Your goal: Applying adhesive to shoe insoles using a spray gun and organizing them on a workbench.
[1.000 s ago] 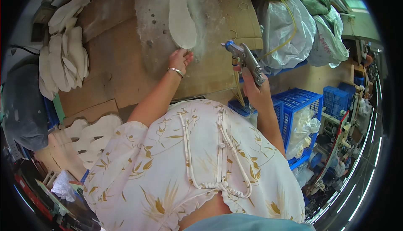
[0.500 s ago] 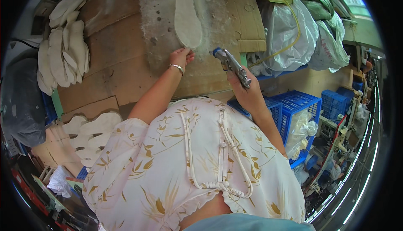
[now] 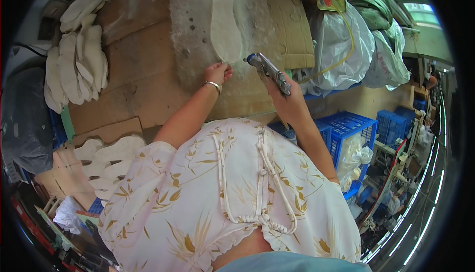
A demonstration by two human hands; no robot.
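A cream, sole-shaped insole (image 3: 225, 24) lies flat on a whitish, residue-crusted sheet (image 3: 188, 49) on the cardboard-covered table. My left hand (image 3: 217, 74), with a bracelet at the wrist, is closed at the insole's near end, its fingertips pinching that edge. In my right hand (image 3: 287, 99) is a metal spray gun (image 3: 271, 71), gripped by its handle. The gun's blue-ringed nozzle points left, just beside the near right edge of the insole and apart from it. My palm hides most of the handle.
Stacked insoles (image 3: 79, 64) lie at the left of the table, with more light insoles (image 3: 109, 160) lower left. A yellow hose (image 3: 341, 49) runs past plastic bags (image 3: 341, 44) at right. Blue crates (image 3: 346, 128) stand beside my right forearm.
The spray gun has moved slightly left and forward, closer to the insole. My left hand keeps its hold at the near edge. The whole view has shifted a little.
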